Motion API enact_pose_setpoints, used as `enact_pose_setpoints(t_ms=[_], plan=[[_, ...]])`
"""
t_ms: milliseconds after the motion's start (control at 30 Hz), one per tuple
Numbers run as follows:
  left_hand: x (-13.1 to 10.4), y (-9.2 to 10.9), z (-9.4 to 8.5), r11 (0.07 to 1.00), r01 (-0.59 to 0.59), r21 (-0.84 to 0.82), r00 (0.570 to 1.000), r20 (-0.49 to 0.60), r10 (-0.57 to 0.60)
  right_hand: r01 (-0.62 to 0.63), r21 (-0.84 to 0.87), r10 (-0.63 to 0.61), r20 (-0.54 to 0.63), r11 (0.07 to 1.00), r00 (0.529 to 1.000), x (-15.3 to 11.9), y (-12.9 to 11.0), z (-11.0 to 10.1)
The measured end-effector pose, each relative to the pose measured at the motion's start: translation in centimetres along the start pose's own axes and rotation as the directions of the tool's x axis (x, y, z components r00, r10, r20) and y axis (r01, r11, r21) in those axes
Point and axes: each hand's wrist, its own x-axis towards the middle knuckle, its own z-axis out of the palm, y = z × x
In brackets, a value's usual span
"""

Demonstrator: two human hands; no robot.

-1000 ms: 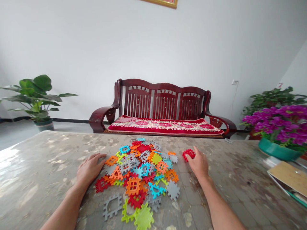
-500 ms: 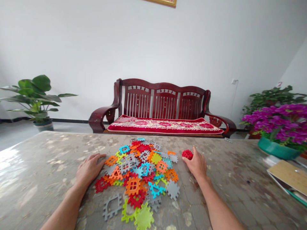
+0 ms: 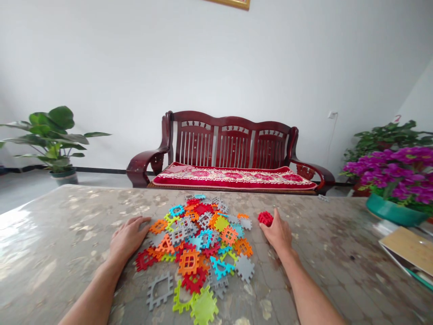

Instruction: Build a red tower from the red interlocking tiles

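Note:
Coloured notched plastic pieces lie in a loose pile, with an orange window piece [image 3: 188, 262], a lime green piece [image 3: 204, 306] and a grey frame [image 3: 159, 291] toward the near side. My left hand [image 3: 130, 234] rests on the table at the pile's left edge, fingers apart and holding nothing. On the right, my right hand [image 3: 278, 231] has its thumb and fingers around a small red block [image 3: 265, 219], built of notched pieces, which sits on the table apart from the pile.
The patterned table [image 3: 67, 239] spans the foreground. A teal pot [image 3: 394, 210] of purple flowers and a brown notebook or board [image 3: 409, 248] stand at the right. A wooden bench [image 3: 233, 144] is beyond, with a potted plant [image 3: 61, 140] at left.

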Motion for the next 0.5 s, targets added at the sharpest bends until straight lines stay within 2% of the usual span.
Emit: enact_pose_setpoints(t_ms=[167,267,367,433,500], plan=[[-0.2,0.1,-0.1,1.0,-0.002,-0.006,1.0,-0.013,0.002,0.003,0.007,-0.003,-0.025,1.0,1.0,-0.4,0.0,-0.2],[-0.3,0.3,-0.2,1.0,-0.005,-0.007,1.0,-0.018,0.005,0.053,0.037,-0.046,-0.163,0.998,0.986,-0.7,-0.1,-0.4],[-0.5,0.4,-0.2,1.0,-0.006,-0.013,0.999,-0.032,0.006,0.252,0.168,-0.19,-0.315,0.953,0.93,-1.3,-0.7,-0.6],[-0.6,0.5,-0.2,1.0,-0.006,-0.017,0.999,-0.046,0.006,0.463,0.269,-0.37,-0.333,0.844,0.867,-2.1,-1.7,-0.7],[-0.6,0.6,-0.2,1.0,-0.002,-0.014,0.999,-0.044,0.001,0.633,0.354,-0.558,-0.299,0.689,0.774,-3.4,-3.2,-1.1]])
